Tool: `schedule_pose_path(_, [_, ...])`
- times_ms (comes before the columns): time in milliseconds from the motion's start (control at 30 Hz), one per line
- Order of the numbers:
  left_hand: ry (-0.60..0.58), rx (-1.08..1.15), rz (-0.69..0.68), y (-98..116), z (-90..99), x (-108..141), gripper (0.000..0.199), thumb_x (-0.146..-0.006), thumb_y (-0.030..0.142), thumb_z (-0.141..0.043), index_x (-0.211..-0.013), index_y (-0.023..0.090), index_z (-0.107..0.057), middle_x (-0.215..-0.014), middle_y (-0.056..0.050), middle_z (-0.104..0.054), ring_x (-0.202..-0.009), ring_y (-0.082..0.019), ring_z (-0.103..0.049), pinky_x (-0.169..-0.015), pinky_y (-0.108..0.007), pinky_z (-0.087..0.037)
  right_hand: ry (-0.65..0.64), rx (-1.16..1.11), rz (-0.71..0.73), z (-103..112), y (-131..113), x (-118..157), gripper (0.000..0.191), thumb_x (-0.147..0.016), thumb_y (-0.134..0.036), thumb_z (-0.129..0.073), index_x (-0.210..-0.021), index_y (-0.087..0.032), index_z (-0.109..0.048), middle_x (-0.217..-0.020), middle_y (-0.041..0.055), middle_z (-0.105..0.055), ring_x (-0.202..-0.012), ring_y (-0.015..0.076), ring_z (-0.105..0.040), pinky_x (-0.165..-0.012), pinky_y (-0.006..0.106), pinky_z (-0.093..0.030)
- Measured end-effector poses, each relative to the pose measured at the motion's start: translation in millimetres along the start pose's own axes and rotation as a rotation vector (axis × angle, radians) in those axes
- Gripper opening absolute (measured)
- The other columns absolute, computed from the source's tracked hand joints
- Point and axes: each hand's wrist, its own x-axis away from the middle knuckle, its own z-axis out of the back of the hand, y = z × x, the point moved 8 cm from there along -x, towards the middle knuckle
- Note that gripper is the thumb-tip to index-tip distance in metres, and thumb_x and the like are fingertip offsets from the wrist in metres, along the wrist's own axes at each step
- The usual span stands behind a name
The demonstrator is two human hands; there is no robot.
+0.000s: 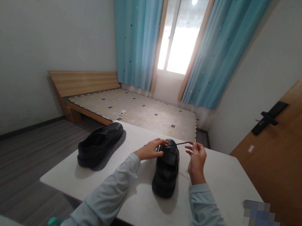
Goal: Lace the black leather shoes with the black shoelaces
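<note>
A black shoe (164, 183) stands upright on the white table, its heel toward me and its toe toward the window. At its left side my left hand (151, 149) grips the upper near the lacing, with fingers and thumb against the shoe. My right hand (196, 160), to the right of the toe, pinches the end of a dark shoelace (182, 144). The lace runs taut from the shoe's front up to those fingers. Farther left, a second black shoe (99, 145) rests apart from both hands.
The white table (219, 190) spans the space before me. Behind it is a bed (145, 110) with a small white object (122, 112) on it. A wooden door (296, 125) is at right, near a pixelated patch over the table's edge. A green-capped item (55, 222) sits low at left.
</note>
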Motion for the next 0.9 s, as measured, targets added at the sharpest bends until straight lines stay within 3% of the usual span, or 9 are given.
schedule_pose_path(167, [0.021, 0.081, -0.071, 11.9, -1.7, -0.3, 0.061, -0.064, 0.007, -0.046, -0.123, 0.019, -0.052, -0.126, -0.007, -0.055, -0.119, -0.022, -0.048, -0.105, -0.038, -0.035, -0.090, 0.135, 0.110, -6.7, -8.4, 1.3, 0.031, -0.073, -0.047, -0.059, -0.079, -0.017, -0.056, -0.078, 0.0042, -0.061, -0.068, 0.0157, -0.060, -0.060, 0.028, -0.047])
schedule_pose_path(300, [0.063, 0.124, -0.091, 16.3, -9.3, -1.7, 0.064, -0.065, 0.004, -0.045, -0.126, 0.021, -0.050, -0.123, -0.005, -0.059, -0.116, -0.020, -0.052, -0.104, -0.036, -0.036, -0.274, 0.278, 0.291, -30.3, -25.1, 19.3, 0.028, -0.075, -0.045, -0.059, -0.075, -0.017, -0.062, -0.093, 0.0080, -0.061, -0.085, 0.0195, -0.059, -0.068, 0.031, -0.049])
schedule_pose_path(467, [0.172, 0.000, -0.044, 13.0, -13.1, -3.6, 0.030, -0.079, 0.021, -0.054, -0.107, 0.017, -0.063, -0.102, -0.007, -0.067, -0.098, -0.020, -0.058, -0.091, -0.033, -0.045, -0.387, 0.374, 0.431, -48.1, -40.1, 39.7, 0.019, -0.079, -0.036, -0.058, -0.075, -0.019, -0.065, -0.090, 0.0063, -0.060, -0.091, 0.0200, -0.057, -0.079, 0.035, -0.046])
schedule_pose_path(567, [0.205, -0.057, -0.047, 15.1, -14.1, -4.6, 0.022, -0.085, 0.031, -0.052, -0.095, 0.018, -0.067, -0.092, -0.006, -0.068, -0.090, -0.018, -0.058, -0.086, -0.031, -0.045, -0.417, 0.417, 0.424, -50.8, -39.2, 39.9, 0.018, -0.079, -0.035, -0.058, -0.074, -0.019, -0.064, -0.091, 0.0063, -0.060, -0.091, 0.0202, -0.057, -0.078, 0.035, -0.046])
schedule_pose_path(700, [0.178, -0.134, -0.058, 20.9, -17.4, -5.7, 0.028, -0.091, 0.031, -0.044, -0.088, 0.019, -0.069, -0.083, -0.005, -0.066, -0.085, -0.017, -0.056, -0.084, -0.031, -0.043, -0.404, 0.425, 0.336, -45.1, -27.9, 28.6, 0.028, -0.080, -0.044, -0.052, -0.082, -0.018, -0.062, -0.091, 0.0079, -0.061, -0.085, 0.0201, -0.057, -0.073, 0.034, -0.047])
schedule_pose_path(800, [0.175, -0.172, -0.048, 22.8, -17.6, -5.5, 0.030, -0.091, 0.031, -0.043, -0.089, 0.019, -0.070, -0.081, -0.005, -0.065, -0.085, -0.018, -0.055, -0.084, -0.031, -0.043, -0.371, 0.460, 0.237, -38.0, -12.1, 18.1, 0.037, -0.077, -0.049, -0.053, -0.094, -0.016, -0.059, -0.087, 0.0077, -0.061, -0.076, 0.0191, -0.058, -0.070, 0.034, -0.048])
schedule_pose_path(900, [0.206, -0.167, -0.012, 20.9, -16.1, -4.8, 0.026, -0.089, 0.027, -0.047, -0.099, 0.020, -0.070, -0.083, -0.005, -0.064, -0.086, -0.018, -0.055, -0.083, -0.030, -0.043, -0.374, 0.539, 0.165, -34.4, 2.0, 11.9, 0.033, -0.068, -0.040, -0.060, -0.091, -0.016, -0.058, -0.082, 0.0046, -0.059, -0.074, 0.0187, -0.057, -0.069, 0.034, -0.048])
